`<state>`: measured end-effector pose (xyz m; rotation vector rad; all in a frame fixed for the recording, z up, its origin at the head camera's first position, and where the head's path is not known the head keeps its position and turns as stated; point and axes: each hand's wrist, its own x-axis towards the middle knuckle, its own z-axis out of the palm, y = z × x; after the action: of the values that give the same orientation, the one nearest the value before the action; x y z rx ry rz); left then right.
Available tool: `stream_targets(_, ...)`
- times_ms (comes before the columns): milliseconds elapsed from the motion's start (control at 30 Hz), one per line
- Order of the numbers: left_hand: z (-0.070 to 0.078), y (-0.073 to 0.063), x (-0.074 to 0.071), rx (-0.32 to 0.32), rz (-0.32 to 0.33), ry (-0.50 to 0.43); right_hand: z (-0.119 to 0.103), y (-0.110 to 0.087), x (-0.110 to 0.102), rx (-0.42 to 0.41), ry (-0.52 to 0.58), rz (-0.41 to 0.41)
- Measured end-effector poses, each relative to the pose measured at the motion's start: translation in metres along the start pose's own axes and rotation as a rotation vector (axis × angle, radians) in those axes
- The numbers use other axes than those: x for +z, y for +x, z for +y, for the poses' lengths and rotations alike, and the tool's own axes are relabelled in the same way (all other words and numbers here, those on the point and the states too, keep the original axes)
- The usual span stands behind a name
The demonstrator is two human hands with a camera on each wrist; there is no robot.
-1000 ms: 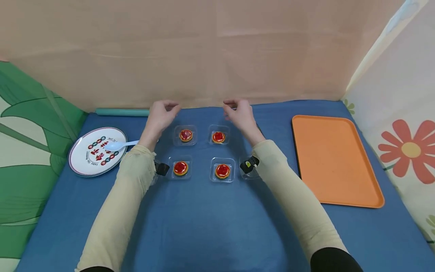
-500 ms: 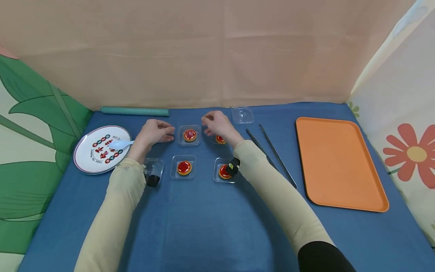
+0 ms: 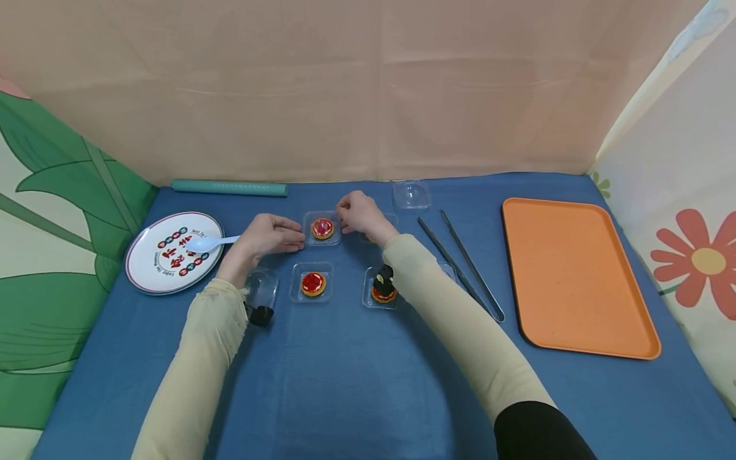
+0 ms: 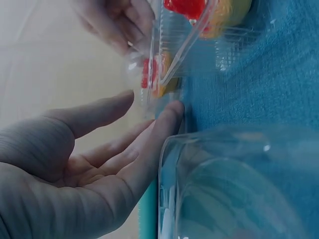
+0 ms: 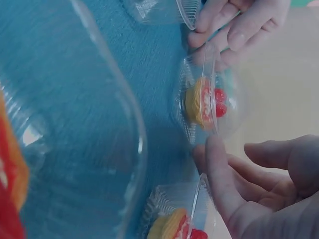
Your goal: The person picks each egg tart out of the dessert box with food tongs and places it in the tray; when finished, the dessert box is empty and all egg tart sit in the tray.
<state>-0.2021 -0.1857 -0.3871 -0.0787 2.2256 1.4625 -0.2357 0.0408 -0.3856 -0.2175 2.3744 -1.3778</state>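
Note:
My left hand (image 3: 269, 237) lies at the left side of the back-left clear box (image 3: 333, 217), its fingers straight and the tips right at the rim. On the opposite side my right hand (image 3: 359, 214) has its fingertips by the same rim, fingers loosely bent. A red-topped tart (image 5: 204, 103) sits inside that box under a clear domed lid (image 5: 234, 107). Another tart (image 3: 313, 283) stands in its box in front. Beneath my right wrist, a front-right tart (image 3: 381, 298) is partly hidden, and the back-right box (image 3: 392, 219) is mostly covered.
Clear plastic covers (image 3: 411, 194) stand at the back and beside the left wrist. Black tongs (image 3: 472, 264) lie near an orange tray (image 3: 581, 278). At left, a white plate (image 3: 144, 255) carries a spoon (image 3: 207, 245); a teal roll (image 3: 230, 188) lies behind.
My right hand has moved left from the back to the back-left box, exposing the tongs and a clear cover. My left hand has come down and then right to the box's rim.

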Motion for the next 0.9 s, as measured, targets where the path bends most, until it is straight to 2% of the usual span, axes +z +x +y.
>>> stream_targets(133, -0.001, -0.001, 0.002, -0.005, 0.006, -0.007, -0.001, 0.0, 0.001, 0.004, -0.01, -0.025)
stream_targets(467, -0.007, -0.004, 0.001, -0.022, 0.048, -0.012, 0.001, 0.003, 0.008, 0.039, 0.111, -0.016)
stream_targets(667, -0.008, -0.005, 0.001, -0.013, 0.057, -0.015, -0.001, 0.003, 0.009, 0.044, 0.107, -0.003)
stream_targets(900, -0.009, -0.005, 0.0, -0.02, 0.072, 0.022, -0.003, 0.004, 0.011, 0.044, 0.085, -0.004)
